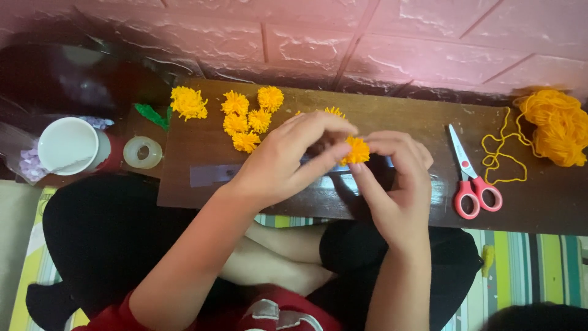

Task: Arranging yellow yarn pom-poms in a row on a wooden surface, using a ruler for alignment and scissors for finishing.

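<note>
Both of my hands meet over a dark wooden board (392, 104) that lies across my lap. My left hand (288, 159) and my right hand (398, 178) pinch one small yellow yarn pom-pom (357, 150) between their fingertips, just above the board. Several finished yellow pom-poms (248, 119) lie in a cluster on the board to the left of my hands, and a larger one (188, 102) sits at the board's far left corner. Another pom-pom (334, 112) peeks out behind my left hand.
Red-handled scissors (470, 178) lie on the board to the right. A tangle of orange yarn (554, 125) sits at the far right with a loose strand. A roll of clear tape (143, 152), a white cup (72, 146) and green scraps (152, 115) are at the left.
</note>
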